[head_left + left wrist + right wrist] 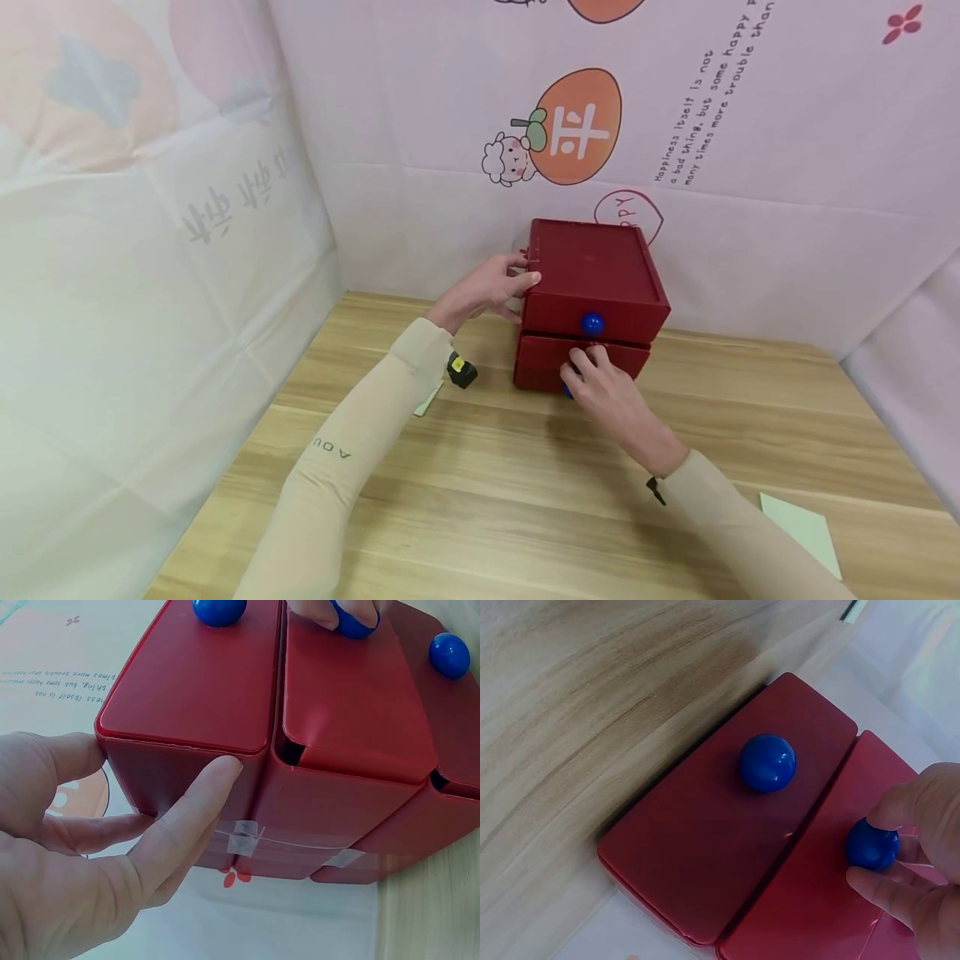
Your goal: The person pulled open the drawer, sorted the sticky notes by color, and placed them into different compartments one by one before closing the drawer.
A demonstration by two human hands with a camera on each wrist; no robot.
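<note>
dark red, the drawer chest (596, 260) stood right of centre in the head view, three drawers high, a blue ball knob on each front. a pale green sheet (801, 529) lay at lower right, partly covered by the right sleeve (738, 517); a pale slip (428, 400) showed beside the left sleeve (360, 425), near a small black object (462, 373) with a yellow patch. the right hand (611, 400) blocked the head view of the middle knob (872, 846).

its fingers were nearly closed, pinching that knob at lower right in the right wrist view. the left hand (491, 287) had its fingers spread, touching the chest's left side by the top drawer; in the left wrist view, dark gaps showed at the corners of the middle and bottom drawers.

the worktop (465, 500) was pale, streaky wood grain. white cloth (420, 100) rose behind and at left, printed with orange fruit and lettering.
</note>
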